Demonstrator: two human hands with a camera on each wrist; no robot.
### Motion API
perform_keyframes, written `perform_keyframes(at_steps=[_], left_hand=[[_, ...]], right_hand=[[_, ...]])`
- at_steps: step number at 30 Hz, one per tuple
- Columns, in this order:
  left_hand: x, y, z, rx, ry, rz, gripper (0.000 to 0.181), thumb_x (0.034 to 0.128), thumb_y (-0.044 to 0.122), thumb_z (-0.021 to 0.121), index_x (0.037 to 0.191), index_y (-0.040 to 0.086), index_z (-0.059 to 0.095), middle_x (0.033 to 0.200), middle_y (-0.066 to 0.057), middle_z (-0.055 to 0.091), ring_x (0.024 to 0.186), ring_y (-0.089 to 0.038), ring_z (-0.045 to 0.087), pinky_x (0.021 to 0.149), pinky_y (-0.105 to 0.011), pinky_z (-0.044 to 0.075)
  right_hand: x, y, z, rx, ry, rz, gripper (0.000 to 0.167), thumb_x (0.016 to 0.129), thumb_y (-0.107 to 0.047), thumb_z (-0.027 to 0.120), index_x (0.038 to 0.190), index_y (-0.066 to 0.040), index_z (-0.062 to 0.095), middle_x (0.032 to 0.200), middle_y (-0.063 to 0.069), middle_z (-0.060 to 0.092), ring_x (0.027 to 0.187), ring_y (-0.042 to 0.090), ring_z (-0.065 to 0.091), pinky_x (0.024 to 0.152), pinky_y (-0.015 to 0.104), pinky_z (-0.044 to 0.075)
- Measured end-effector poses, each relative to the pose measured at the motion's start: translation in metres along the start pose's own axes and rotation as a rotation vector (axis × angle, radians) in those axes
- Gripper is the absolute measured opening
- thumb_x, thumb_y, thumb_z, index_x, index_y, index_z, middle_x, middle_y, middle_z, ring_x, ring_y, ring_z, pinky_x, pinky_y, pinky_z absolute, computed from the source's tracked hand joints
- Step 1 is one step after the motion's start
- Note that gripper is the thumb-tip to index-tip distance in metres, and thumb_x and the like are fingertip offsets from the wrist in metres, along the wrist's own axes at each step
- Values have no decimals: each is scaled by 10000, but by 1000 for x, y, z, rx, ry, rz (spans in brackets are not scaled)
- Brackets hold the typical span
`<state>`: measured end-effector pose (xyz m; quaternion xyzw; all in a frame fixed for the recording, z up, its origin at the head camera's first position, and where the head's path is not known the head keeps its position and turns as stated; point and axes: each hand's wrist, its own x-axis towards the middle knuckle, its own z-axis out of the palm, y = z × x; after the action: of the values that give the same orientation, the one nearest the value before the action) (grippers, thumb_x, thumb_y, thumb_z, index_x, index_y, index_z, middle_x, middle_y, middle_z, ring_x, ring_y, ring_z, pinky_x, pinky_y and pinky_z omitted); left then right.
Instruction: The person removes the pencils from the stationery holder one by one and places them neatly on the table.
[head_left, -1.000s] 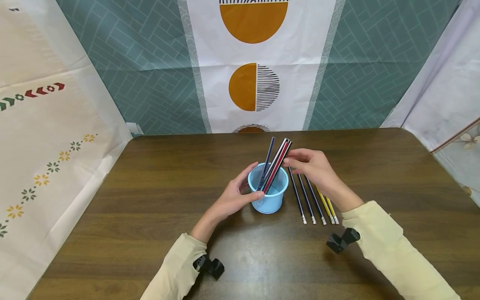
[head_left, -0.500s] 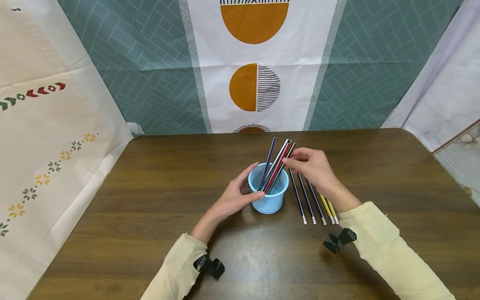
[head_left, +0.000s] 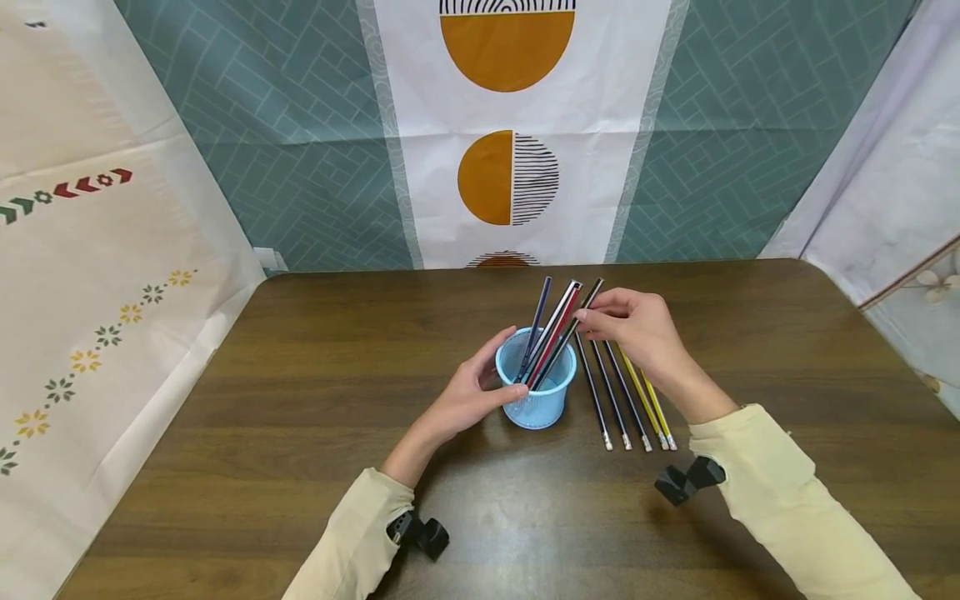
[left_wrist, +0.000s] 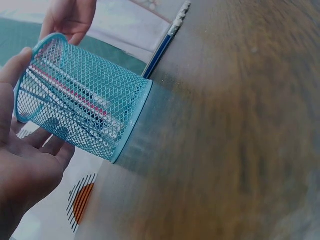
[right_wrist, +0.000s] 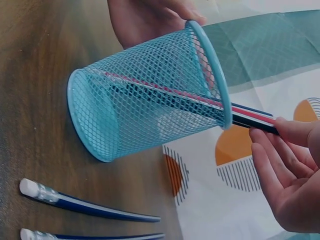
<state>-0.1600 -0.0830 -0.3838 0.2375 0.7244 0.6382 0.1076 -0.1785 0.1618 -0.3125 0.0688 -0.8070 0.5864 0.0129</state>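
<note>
A light blue mesh pencil cup (head_left: 534, 412) stands upright on the table, several pencils leaning in it. My left hand (head_left: 471, 392) holds the cup around its rim from the left, thumb at the near side. Over the cup's right edge, my right hand (head_left: 637, 332) pinches the upper part of a black pencil (head_left: 567, 337), whose lower end is inside the cup. A red pencil (head_left: 556, 332) and a dark blue pencil (head_left: 538, 310) lean beside it. Through the mesh in the right wrist view, the red pencil (right_wrist: 170, 90) slants down inside the cup.
Right of the cup, dark blue pencils (head_left: 627, 398) and yellow pencils (head_left: 657, 412) lie in a row on the brown table (head_left: 337, 375), erasers toward me. My right hand covers some far ends. Patterned cloths (head_left: 300, 167) hang behind the table.
My right hand has shifted slightly right, tilting the black pencil away from the other pencils in the cup. My left hand and the cup have stayed in place.
</note>
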Motion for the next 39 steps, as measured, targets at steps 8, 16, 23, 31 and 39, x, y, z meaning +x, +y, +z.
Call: perform_keyframes(at_steps=[8,16,23,31,39], left_hand=[[1,0,-2,-2,-2,18,755,889,181,716,1519,169,300,1464,-105,402,1306,-253,427,1063,-430,348],[1,-1,-2,-4,-8,22,766,891,177,712,1525,146,282,1473,-129,386,1311,-279,422,1062,-438,347],[2,-1,-2,-9,-8,32,762,891,135,707,1523,114,282,1461,-140,400,1304,-290,430,1061,-451,346],[0,2,-1,-31,2,28,772,885,30,681,1527,77,256,1470,-173,386,1315,-325,412,1071,-481,323],[0,0,0,-19,-2,9,763,885,55,693,1523,109,280,1463,-157,395,1308,-309,422,1069,-469,329]], right_hand=[[-2,-6,-3,-76,27,-48,226,925,-86,657,1054,97,626,1036,234,681,769,109,693,757,240,538],[-4,-17,-6,-59,36,-107,178,927,-25,629,1036,116,626,1044,247,676,746,57,677,752,237,538],[-7,-30,-12,-62,44,-160,184,926,-5,619,1058,123,630,1085,235,667,765,30,671,748,252,540],[-8,-38,-20,94,79,-244,136,932,49,583,1037,134,598,973,65,702,832,79,681,756,260,542],[-9,-44,-28,274,159,-320,104,917,70,594,1003,30,638,975,53,667,883,129,669,758,234,539]])
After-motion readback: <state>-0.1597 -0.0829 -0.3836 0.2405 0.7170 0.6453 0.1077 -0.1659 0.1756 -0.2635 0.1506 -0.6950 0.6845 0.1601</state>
